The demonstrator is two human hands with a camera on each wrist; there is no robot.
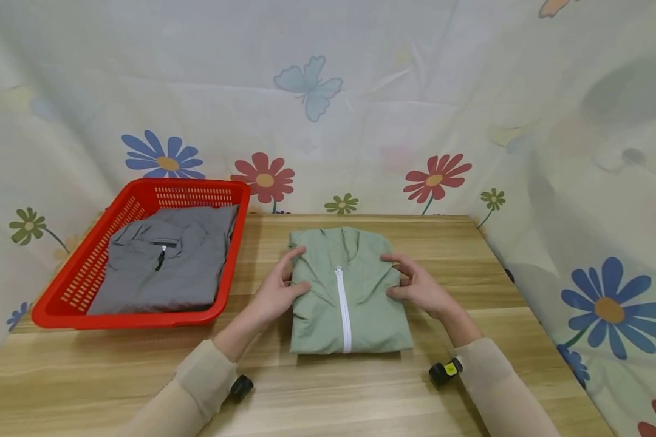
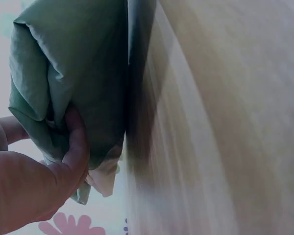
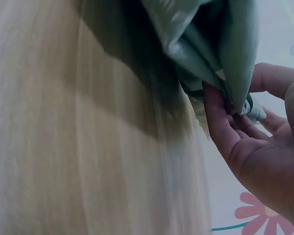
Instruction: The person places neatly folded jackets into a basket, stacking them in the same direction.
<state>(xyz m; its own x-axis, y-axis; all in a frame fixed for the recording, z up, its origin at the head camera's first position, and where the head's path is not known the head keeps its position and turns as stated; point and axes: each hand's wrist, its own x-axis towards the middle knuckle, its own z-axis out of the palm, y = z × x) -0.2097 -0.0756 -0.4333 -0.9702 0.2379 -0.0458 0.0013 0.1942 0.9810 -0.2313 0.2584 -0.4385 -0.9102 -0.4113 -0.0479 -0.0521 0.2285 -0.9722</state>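
Note:
A folded light green jacket point(image 1: 319, 315) with a white front zipper lies on the wooden table, its collar toward the back. My left hand point(image 1: 276, 291) grips its left edge, thumb and index finger on top; the other fingers are hidden in the head view. On the opposite edge my right hand point(image 1: 421, 288) grips the cloth the same way. In the left wrist view the folded layers of the jacket point(image 2: 88, 63) sit between my fingers. The right wrist view shows my right hand point(image 3: 264, 156) pinching the layers of the jacket point(image 3: 240, 54).
To the left stands a red plastic basket point(image 1: 235, 255) with perforated walls. Inside it lies a folded grey garment point(image 1: 186, 273) with a dark zipper pull. The wooden table point(image 1: 350, 397) meets a flower-printed cloth backdrop point(image 1: 372, 145) at its back and right edges.

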